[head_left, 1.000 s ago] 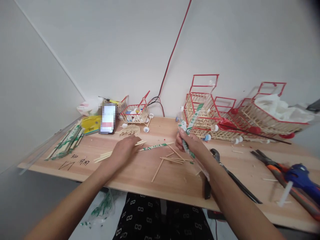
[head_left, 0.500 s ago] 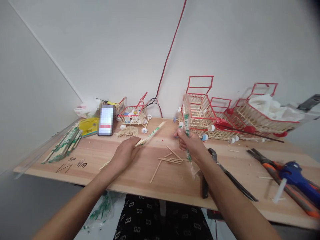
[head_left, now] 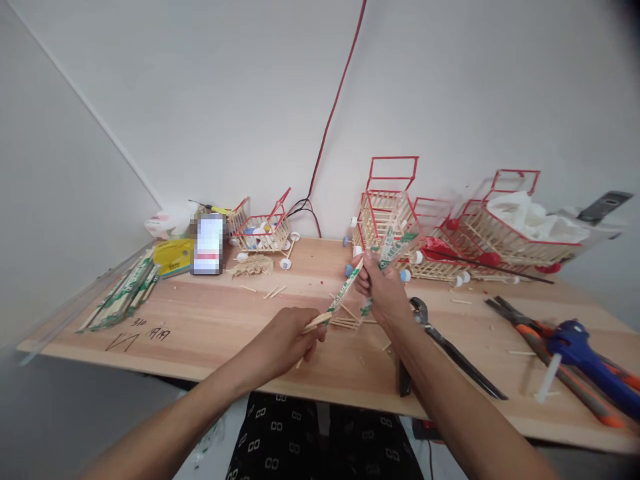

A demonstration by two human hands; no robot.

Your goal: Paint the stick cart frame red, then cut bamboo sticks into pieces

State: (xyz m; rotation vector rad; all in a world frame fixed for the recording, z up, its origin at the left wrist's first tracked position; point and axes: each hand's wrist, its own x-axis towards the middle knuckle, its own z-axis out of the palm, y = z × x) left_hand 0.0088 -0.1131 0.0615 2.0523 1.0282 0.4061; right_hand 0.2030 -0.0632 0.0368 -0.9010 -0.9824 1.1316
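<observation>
Pinching the bare wooden end of a wrapped chopstick pair (head_left: 339,299), the left hand (head_left: 287,340) holds it above the table (head_left: 200,320). Its far end meets the right hand (head_left: 383,290), which also grips a crumpled green-printed wrapper (head_left: 395,245).

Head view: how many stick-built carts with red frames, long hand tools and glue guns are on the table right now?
Stick carts with red frames: 4, one small cart at the back left, a tall cart, a low cart and a wide cart.
Long hand tools: 2, black pliers and orange-handled cutters.
Blue glue gun: 1.
Total: 7.
</observation>
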